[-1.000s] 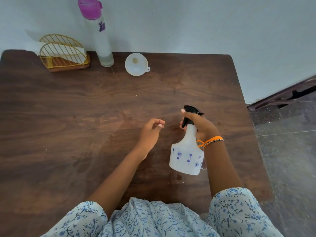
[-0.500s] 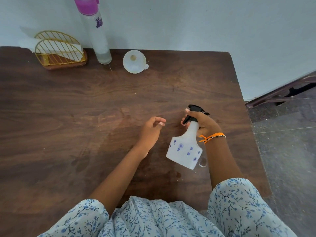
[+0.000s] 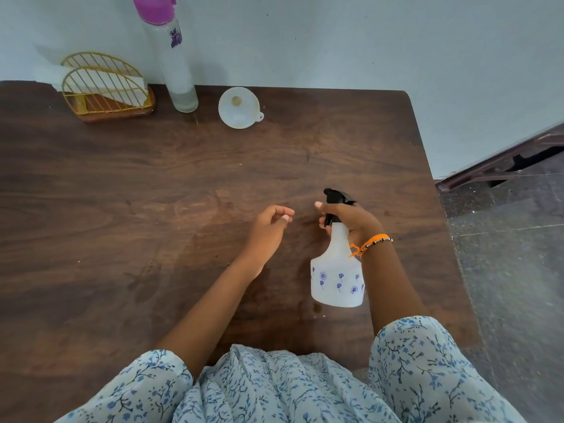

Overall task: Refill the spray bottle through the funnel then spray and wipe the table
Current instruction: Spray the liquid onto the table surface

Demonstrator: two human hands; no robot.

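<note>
Table (image 3: 152, 193) dark wood grain, matt; spray bottle (image 3: 337, 282) translucent white plastic; napkin holder (image 3: 103, 87) gold wire.

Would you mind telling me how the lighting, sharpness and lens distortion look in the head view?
Head view: soft, even light, with faint shadows behind the napkin holder; no harsh glare on the table; wide-angle bending tilts the tall bottle and curves the table's edges; the spray bottle and right hand look sharp.

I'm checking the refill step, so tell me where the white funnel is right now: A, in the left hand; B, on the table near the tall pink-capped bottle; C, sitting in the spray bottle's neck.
B: the funnel lies on the table beside the pink-capped bottle, away from both hands.
</note>
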